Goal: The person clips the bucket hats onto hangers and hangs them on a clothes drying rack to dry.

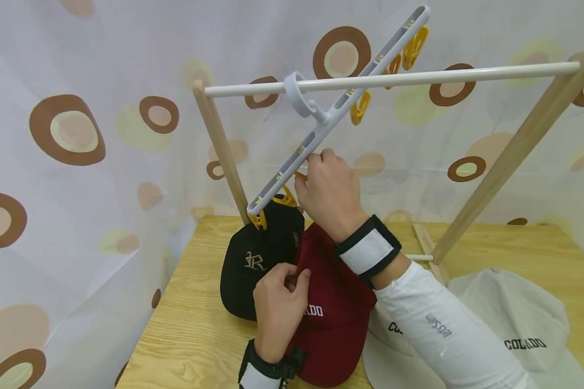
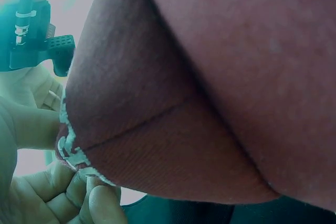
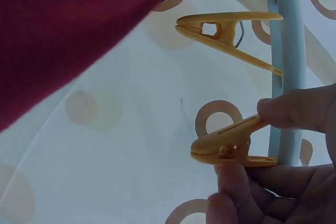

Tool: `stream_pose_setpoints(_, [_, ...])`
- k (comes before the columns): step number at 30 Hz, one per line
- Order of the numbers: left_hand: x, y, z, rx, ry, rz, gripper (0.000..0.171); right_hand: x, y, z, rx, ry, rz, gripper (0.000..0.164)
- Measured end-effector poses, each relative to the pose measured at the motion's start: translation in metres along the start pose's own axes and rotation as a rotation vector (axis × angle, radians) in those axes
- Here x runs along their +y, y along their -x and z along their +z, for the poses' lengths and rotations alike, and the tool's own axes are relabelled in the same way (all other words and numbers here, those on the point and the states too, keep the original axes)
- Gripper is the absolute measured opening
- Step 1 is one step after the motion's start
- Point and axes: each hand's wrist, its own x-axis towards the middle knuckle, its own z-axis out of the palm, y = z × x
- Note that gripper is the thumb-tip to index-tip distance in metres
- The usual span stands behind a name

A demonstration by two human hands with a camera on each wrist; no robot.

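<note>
My left hand (image 1: 277, 308) holds a dark red cap (image 1: 333, 340) by its edge below the hanger, its fingers pinching the cloth in the left wrist view. White lettering shows on the cap's front. Higher up, my right hand (image 1: 331, 189) is at a grey clip hanger (image 1: 316, 135). Thumb and fingers pinch the handles of a yellow clip (image 3: 226, 145) on it, and the clip's tips meet with no cloth between them. The red cap (image 3: 68, 30) lies off to the side of that clip. A black cap (image 1: 243, 270) hangs from two yellow clips at the hanger's near end.
A wooden rack with a white rod (image 1: 443, 76) carries the hanger by its hook. More yellow clips (image 1: 415, 48) dangle at the far end. Pale caps (image 1: 516, 319) lie on the wooden table (image 1: 185, 324) at right. Behind hangs a patterned curtain (image 1: 126, 54).
</note>
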Motion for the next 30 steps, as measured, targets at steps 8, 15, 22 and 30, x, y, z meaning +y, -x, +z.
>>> stream_pose_setpoints(8, [-0.001,0.001,0.0,0.0,0.009,-0.002,0.008,-0.001,0.002,0.003,-0.008,-0.072,0.023,0.024])
stream_pose_setpoints(15, [0.002,0.0,0.004,0.023,0.03,0.003,0.008,-0.002,0.004,0.002,0.003,-0.116,0.019,0.02])
stream_pose_setpoints(22, [0.012,-0.005,0.012,0.07,0.039,0.002,0.01,-0.007,0.005,0.0,-0.028,-0.157,0.01,0.019])
stream_pose_setpoints(30, [0.024,-0.025,0.017,0.094,0.052,0.038,0.014,-0.002,0.002,-0.005,0.026,-0.109,-0.034,0.029])
